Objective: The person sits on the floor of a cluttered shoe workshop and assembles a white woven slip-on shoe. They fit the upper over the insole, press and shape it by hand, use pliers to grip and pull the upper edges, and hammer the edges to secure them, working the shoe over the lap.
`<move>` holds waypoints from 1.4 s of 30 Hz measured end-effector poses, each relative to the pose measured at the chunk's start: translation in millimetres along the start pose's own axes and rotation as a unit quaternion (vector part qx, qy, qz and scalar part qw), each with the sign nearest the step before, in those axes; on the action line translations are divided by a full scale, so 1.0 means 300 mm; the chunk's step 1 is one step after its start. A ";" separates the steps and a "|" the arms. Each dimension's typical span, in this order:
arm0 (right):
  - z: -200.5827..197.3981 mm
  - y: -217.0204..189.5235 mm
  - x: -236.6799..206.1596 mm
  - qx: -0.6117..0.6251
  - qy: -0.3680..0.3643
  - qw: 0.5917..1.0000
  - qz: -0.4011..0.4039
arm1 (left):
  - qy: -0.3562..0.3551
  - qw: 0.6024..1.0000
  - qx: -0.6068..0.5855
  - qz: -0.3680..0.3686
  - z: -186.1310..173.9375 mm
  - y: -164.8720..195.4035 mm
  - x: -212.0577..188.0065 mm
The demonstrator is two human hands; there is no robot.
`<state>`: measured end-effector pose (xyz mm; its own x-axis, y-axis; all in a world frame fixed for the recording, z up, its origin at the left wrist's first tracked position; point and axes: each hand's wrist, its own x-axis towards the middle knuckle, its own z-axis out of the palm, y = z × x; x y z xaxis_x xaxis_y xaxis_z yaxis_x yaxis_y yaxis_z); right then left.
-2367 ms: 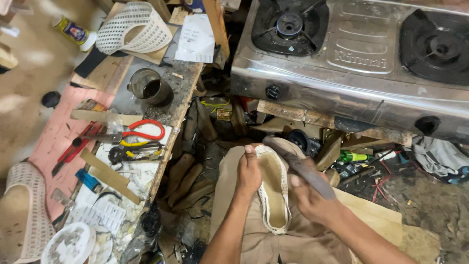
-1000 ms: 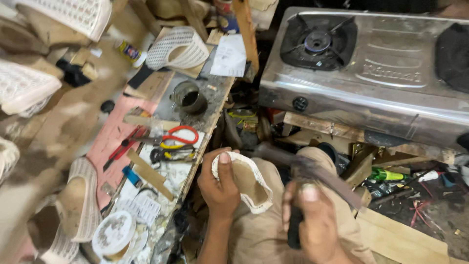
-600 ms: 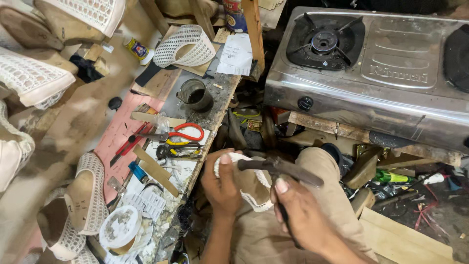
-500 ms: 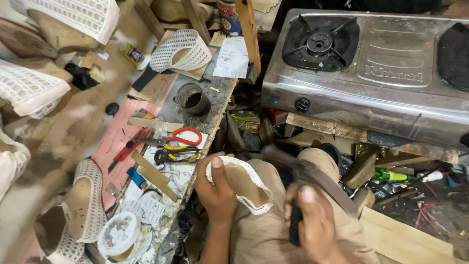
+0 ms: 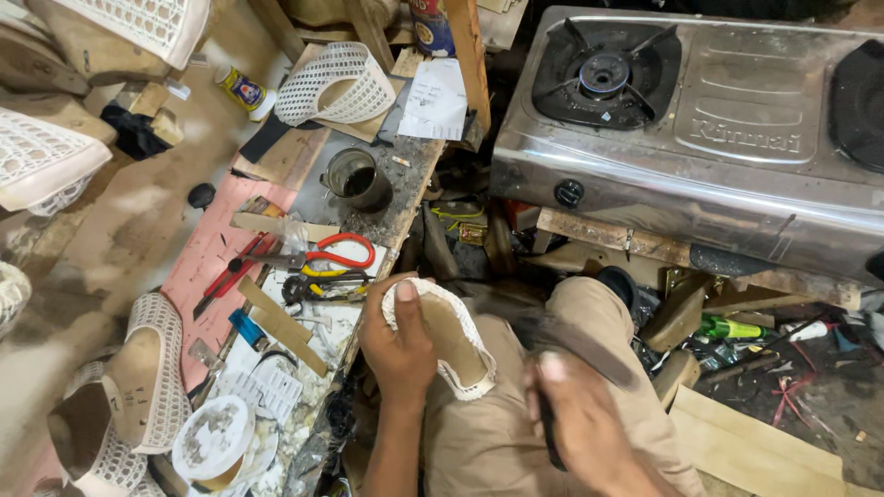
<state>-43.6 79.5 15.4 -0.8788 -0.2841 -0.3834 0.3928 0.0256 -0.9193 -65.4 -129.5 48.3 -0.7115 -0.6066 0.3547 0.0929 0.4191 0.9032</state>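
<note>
My left hand (image 5: 398, 345) grips a white woven shoe upper on a tan last (image 5: 449, 339), sole side up, resting on my lap. My thumb lies across its near end. My right hand (image 5: 578, 425) is closed around the dark handle of a hammer (image 5: 575, 340), whose blurred dark head hangs just right of the shoe. The hammer head does not touch the shoe at this moment.
A steel gas stove (image 5: 700, 120) fills the upper right. On the cluttered board to the left lie red-handled scissors (image 5: 318, 260), pliers, a metal cup (image 5: 354, 178) and a glue pot (image 5: 214, 442). More woven shoes (image 5: 138, 387) stand at lower left. Wood scraps (image 5: 764, 442) lie at right.
My right hand has swung the hammer up and down beside the shoe several times. My left hand has kept hold of the shoe, turning it slightly.
</note>
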 end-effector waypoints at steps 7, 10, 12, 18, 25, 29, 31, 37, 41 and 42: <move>0.089 -0.030 0.048 -0.146 0.011 0.977 -0.154 | 0.000 0.999 0.033 0.017 0.017 0.025 -0.017; 0.075 -0.017 0.073 -0.152 -0.049 0.977 -0.139 | 0.003 0.998 0.040 0.043 -0.011 0.007 -0.005; 0.071 -0.011 0.077 -0.206 -0.106 0.958 -0.168 | 0.002 0.997 0.052 0.065 -0.017 -0.008 -0.006; 0.112 -0.009 0.050 0.116 -0.018 0.987 -0.113 | 0.012 0.995 -0.050 -0.090 -0.038 -0.051 -0.007; 0.100 -0.027 0.077 0.067 -0.009 0.998 -0.012 | -0.009 0.999 -0.034 0.001 -0.044 -0.071 -0.025; 0.064 0.076 0.030 -0.043 -0.051 0.998 0.024 | -0.007 0.996 -0.055 -0.074 -0.059 -0.064 -0.024; 0.031 0.176 0.009 -0.102 -0.114 0.982 -0.111 | -0.008 0.994 -0.065 -0.084 -0.057 -0.054 -0.018; -0.100 0.473 -0.056 -0.450 -0.258 0.785 -0.338 | 0.032 0.998 0.034 0.041 -0.047 0.001 0.007; -0.145 0.407 -0.043 -0.254 -0.156 0.938 -0.176 | -0.007 0.981 -0.188 -0.056 -0.083 0.046 0.029; -0.166 0.361 -0.053 -0.140 -0.078 0.981 -0.108 | -0.027 0.944 -0.289 -0.155 -0.093 0.059 0.014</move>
<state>-0.6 134.4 -82.5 -0.8726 -0.4548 -0.1778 0.0921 0.2042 -0.9746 -47.3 -143.6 72.7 -0.8000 -0.5976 0.0533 0.2279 -0.2204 0.9484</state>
